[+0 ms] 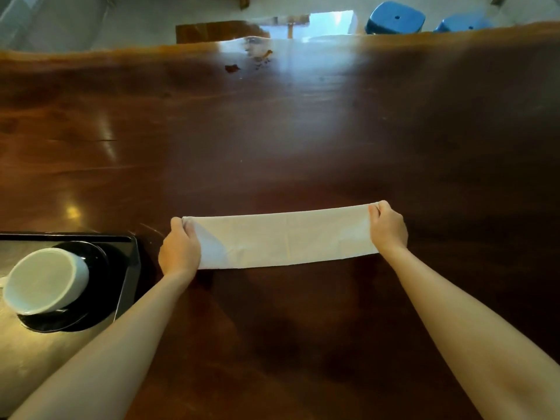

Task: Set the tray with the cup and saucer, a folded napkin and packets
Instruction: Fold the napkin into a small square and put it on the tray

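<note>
A white napkin (285, 239), folded into a long strip, is stretched across the dark wooden table in front of me. My left hand (179, 248) pinches its left end and my right hand (388, 227) pinches its right end. At the lower left lies a black tray (131, 268) with a raised rim. On it a white cup (45, 281) stands on a black saucer (94, 259). I see no packets.
The polished wooden table (288, 131) stretches far ahead, with small dark marks near its far edge. Beyond that edge stand two blue stools (395, 18) and a wooden bench (212, 31).
</note>
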{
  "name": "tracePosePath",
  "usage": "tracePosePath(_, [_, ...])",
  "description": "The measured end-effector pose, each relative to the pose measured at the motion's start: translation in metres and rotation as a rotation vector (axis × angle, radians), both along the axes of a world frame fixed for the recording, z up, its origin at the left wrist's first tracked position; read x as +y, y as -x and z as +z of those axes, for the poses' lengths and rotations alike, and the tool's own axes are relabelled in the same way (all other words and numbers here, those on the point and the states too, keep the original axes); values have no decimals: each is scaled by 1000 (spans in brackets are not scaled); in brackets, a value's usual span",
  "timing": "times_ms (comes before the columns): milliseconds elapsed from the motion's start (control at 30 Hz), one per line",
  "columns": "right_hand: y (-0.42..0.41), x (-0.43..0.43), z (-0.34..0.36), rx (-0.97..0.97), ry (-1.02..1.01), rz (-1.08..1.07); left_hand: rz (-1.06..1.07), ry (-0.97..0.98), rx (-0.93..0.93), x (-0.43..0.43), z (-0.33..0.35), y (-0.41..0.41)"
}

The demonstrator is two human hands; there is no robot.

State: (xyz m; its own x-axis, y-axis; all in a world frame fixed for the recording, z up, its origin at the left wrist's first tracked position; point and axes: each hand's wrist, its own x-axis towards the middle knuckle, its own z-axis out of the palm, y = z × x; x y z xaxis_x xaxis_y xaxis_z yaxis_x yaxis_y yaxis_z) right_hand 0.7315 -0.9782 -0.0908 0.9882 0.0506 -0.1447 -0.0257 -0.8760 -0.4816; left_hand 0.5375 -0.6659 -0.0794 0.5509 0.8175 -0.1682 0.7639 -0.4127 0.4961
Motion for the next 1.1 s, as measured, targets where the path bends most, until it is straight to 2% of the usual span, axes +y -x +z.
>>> tracePosePath(133, [-1,6,-12,-76,226,68,-41,-140,136,0,-13,-4])
tracePosePath(300, [5,10,-26,-197,381,116,-79,-256,187,-3,-24,-3])
tracePosePath(600, [9,13,-25,-262,482,94,-28,-300,168,0,-23,0])
tracePosePath(667, [7,17,-18,-295,492,64,-27,-377,131,-1,-19,2])
tracePosePath(700, [9,26,-16,-328,426,77,-98,-426,62,-7,-17,0])
tracePosePath(767, [27,63,-14,-375,97,200,-420,-453,-88,-31,-20,-8])
tracePosePath(800, [41,85,-15,-364,-33,320,-592,-441,-98,-44,-25,-13])
tracePosePath(833, [60,106,-19,-348,-50,475,-709,-412,-54,-55,-30,-17])
tracePosePath(900, [92,131,-30,-251,90,746,-776,-345,101,-62,-40,-21])
tracePosePath(933, [100,135,-35,-201,151,792,-769,-325,160,-59,-46,-22])
tracePosePath(1100, [91,123,-41,-177,291,819,-742,-367,212,-26,-54,-15])
